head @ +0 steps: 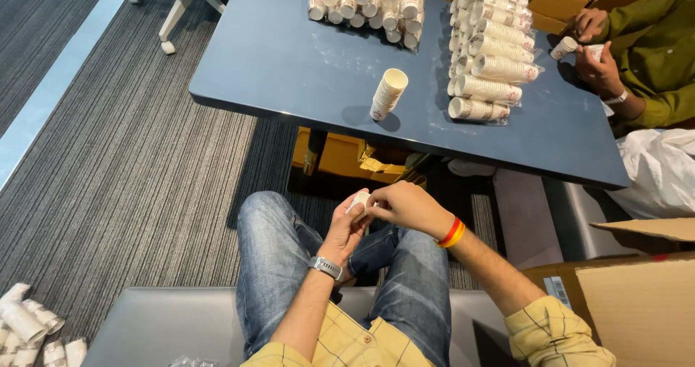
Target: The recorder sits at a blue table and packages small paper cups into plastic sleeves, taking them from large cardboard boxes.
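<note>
- Nearest, at the bottom edge, sit the person's yellow checked sleeves and, just beyond them, jeans on a grey seat.
- Striped grey carpet fills the left half of the scene, with a white chair base at the far left.
- Blue table stands far of the knees, reaching to the right.
- Cardboard box lies near right, flaps open.
- White bag rests at the right, beyond the box.
- Wrapped sleeves of paper cups lie piled on the table's far right; more bundles stand at its far middle.
- Co-worker in a green shirt sits far right, hands around a small cup.
- Short cup stack stands alone and tilted mid-table.
- Loose cups lie on the carpet near left.
- Left hand, with a wristwatch, is curled around a paper cup above the lap.
- Right hand, with a red and yellow band, pinches the same cup at its rim.
- That cup is mostly hidden between both hands, near of the table's edge.
</note>
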